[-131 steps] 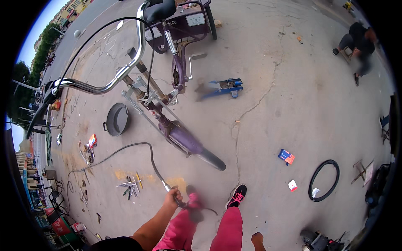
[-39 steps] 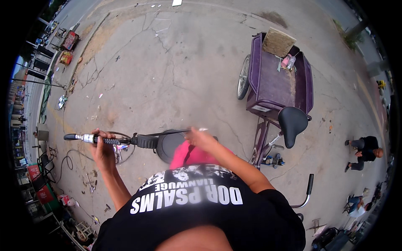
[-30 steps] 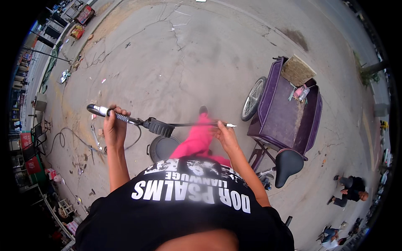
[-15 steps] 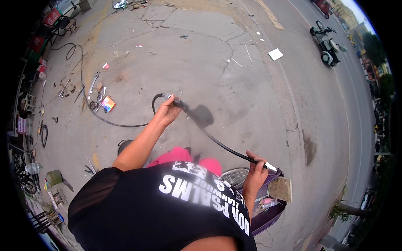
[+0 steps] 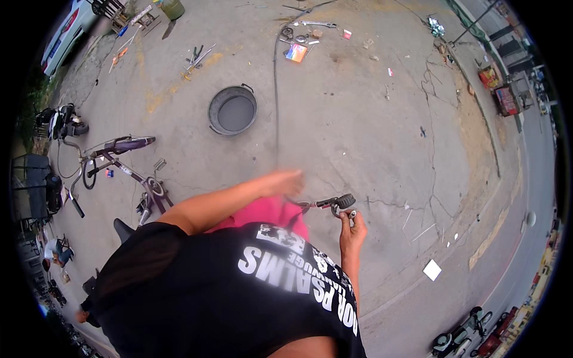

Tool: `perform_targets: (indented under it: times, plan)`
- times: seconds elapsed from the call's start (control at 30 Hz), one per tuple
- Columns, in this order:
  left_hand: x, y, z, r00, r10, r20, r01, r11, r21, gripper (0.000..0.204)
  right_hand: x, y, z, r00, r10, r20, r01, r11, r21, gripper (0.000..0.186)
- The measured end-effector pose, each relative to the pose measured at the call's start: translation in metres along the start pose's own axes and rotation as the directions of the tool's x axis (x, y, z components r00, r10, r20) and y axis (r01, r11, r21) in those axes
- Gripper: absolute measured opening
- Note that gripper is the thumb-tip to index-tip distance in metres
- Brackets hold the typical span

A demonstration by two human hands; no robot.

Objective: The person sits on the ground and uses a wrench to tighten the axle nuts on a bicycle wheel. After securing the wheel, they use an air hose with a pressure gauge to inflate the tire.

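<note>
My right hand (image 5: 352, 230) grips the end of a black inflator hose (image 5: 336, 210), a small metal nozzle showing between its fingers. Just above it hangs the inflator's gauge (image 5: 344, 201) in a ribbed black rubber housing. My left hand (image 5: 288, 182) is smeared by motion, left of the gauge over my pink trousers (image 5: 253, 215), so its fingers cannot be made out. The long air line (image 5: 276, 107) runs from near that hand up along the pavement.
A black tub (image 5: 232, 112) sits ahead. The purple tricycle (image 5: 128, 170) stands left. Tools (image 5: 200, 59), a colourful box (image 5: 296, 52) and white board (image 5: 432, 269) lie around. A person (image 5: 57, 250) is at lower left, scooters (image 5: 462, 334) lower right, a white car (image 5: 74, 30) upper left.
My view has swung round, bringing the tricycle frame to the left. My left hand has come away from the inflator's metal handle and is moving. My right hand still holds the hose end.
</note>
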State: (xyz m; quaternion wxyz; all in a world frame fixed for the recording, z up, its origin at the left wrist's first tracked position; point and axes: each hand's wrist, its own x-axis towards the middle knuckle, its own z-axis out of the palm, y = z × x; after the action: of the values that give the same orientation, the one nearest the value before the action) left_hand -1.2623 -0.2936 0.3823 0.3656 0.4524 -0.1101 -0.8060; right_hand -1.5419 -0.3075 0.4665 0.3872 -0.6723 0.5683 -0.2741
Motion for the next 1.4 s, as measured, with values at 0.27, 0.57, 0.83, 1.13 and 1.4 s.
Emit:
perform_targets:
  times: [0.27,0.57,0.83,1.13,1.4]
  plan:
    - [-0.03,-0.107,0.078,0.914,0.402,-0.057,-0.376,0.891,0.255,0.041,-0.004,-0.027,0.027,0.867,-0.214,0.45,0.247,0.969,-0.015,0.018]
    - [-0.019,-0.234,0.028,0.51,0.83,-0.226,-0.596,0.531,0.602,0.029,-0.073,-0.056,0.074,0.487,-0.53,0.695,0.49,0.824,0.285,0.029]
    - [-0.067,-0.334,0.13,-0.087,0.395,-0.914,-0.605,0.709,0.364,0.024,-0.105,-0.007,0.057,-0.039,-0.577,0.816,0.65,0.606,0.459,0.026]
    - [-0.035,-0.452,0.159,-0.098,0.006,-0.995,-0.551,0.833,0.059,0.028,-0.08,0.161,0.099,-0.095,-0.05,0.994,0.752,0.65,0.105,0.022]
    - [-0.063,-0.477,0.192,-0.071,0.109,-0.992,-0.837,0.535,0.118,0.031,-0.135,0.237,0.232,-0.505,-0.172,0.846,0.862,-0.155,0.483,0.048]
